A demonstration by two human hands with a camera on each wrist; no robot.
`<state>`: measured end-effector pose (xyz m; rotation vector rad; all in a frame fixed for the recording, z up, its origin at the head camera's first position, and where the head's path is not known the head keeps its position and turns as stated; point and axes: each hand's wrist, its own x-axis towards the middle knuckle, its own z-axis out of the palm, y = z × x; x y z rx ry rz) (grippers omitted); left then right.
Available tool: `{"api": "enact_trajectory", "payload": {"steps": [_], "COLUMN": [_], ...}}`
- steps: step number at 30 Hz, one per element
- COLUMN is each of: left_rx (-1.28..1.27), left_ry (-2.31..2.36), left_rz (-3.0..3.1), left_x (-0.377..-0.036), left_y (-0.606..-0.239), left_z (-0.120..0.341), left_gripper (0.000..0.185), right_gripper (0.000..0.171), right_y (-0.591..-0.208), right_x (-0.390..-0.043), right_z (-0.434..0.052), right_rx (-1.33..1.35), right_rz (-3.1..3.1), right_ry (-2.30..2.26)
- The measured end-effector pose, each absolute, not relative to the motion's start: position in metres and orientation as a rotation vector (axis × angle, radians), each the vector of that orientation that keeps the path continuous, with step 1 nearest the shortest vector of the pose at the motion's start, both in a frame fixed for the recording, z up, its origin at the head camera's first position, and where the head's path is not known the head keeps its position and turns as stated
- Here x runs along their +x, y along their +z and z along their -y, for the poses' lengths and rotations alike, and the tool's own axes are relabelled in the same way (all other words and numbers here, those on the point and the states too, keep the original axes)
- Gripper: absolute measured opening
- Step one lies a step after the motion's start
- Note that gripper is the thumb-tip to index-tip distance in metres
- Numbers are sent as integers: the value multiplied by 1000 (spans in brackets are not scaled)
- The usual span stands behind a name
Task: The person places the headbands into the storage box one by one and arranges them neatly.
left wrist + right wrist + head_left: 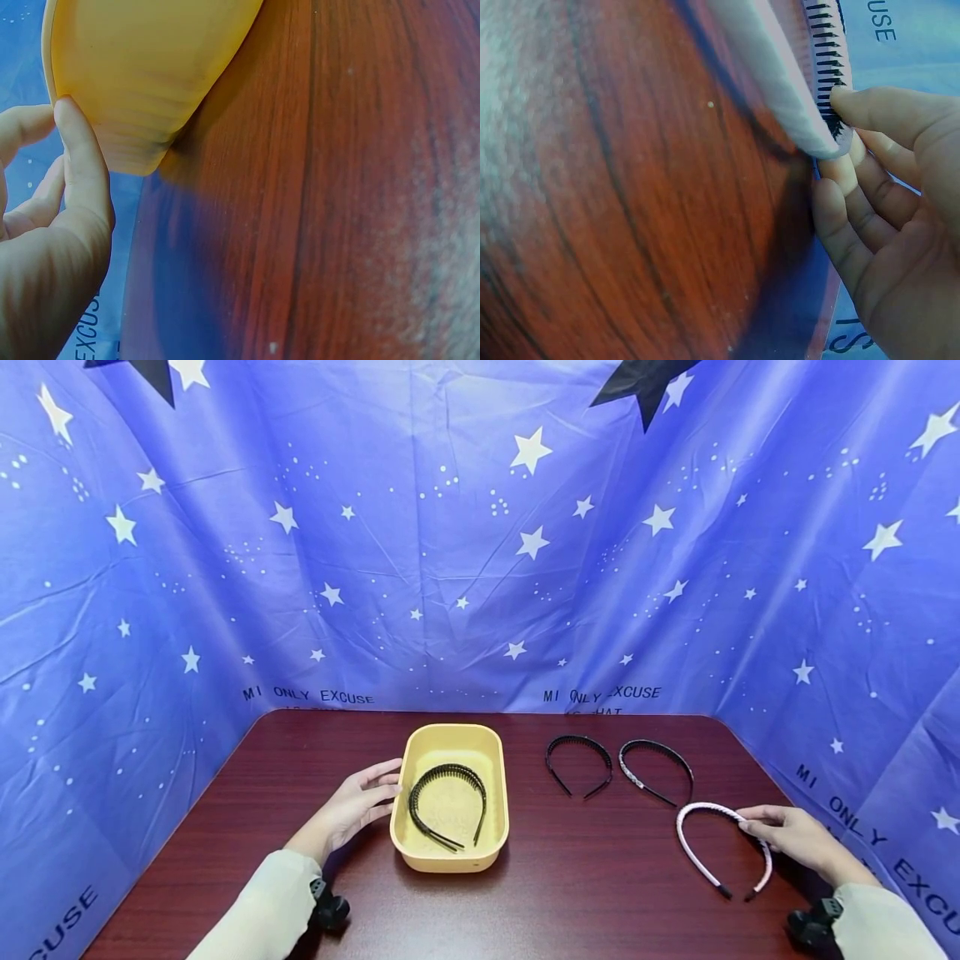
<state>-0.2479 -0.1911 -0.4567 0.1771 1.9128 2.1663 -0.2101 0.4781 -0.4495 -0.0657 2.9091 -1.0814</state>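
A pale pink headband [705, 807] lies on the dark wooden table [600, 893] at the right. My right hand [783, 831] pinches its far-right curve; the right wrist view shows thumb and fingers of this hand [836, 139] closed on the toothed band [780, 82]. A yellow tray [450, 860] sits at centre-left with a black toothed headband [448, 770] inside. My left hand [363, 797] rests against the tray's left wall with its fingers extended. In the left wrist view the thumb [79, 165] touches the tray wall [142, 67].
Two more black headbands [577, 739] [654, 743] lie side by side behind the pink one. A blue star-print cloth [480, 543] walls in the table at the back and both sides.
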Motion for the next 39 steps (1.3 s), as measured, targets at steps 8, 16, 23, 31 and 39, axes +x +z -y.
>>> {"api": "enact_trajectory", "payload": {"steps": [8,16,23,31,39], "left_rx": [169,170,166,174,175], "left_ry": [2170,2165,2162,2160,2164], "left_rz": [-1908,-1912,-1913,-1909,-1907], "left_x": [-248,-248,-248,-248,-247], "left_y": [-456,-456,-455,-455,-455], "left_z": [191,191,191,191,191], "left_gripper": [63,63,64,63,63], "right_gripper": [38,40,40,37,35], "right_y": [-451,-449,-446,-443,-444], "right_x": [-210,-213,-213,-215,-217], "right_z": [-478,-478,-476,-471,-465], "right_rx": [-70,-70,-81,-105,-155], "right_rz": [-2894,-2843,-2828,-2847,-2840], "right_ry": [-1121,-1146,-1144,-1132,-1156]}}
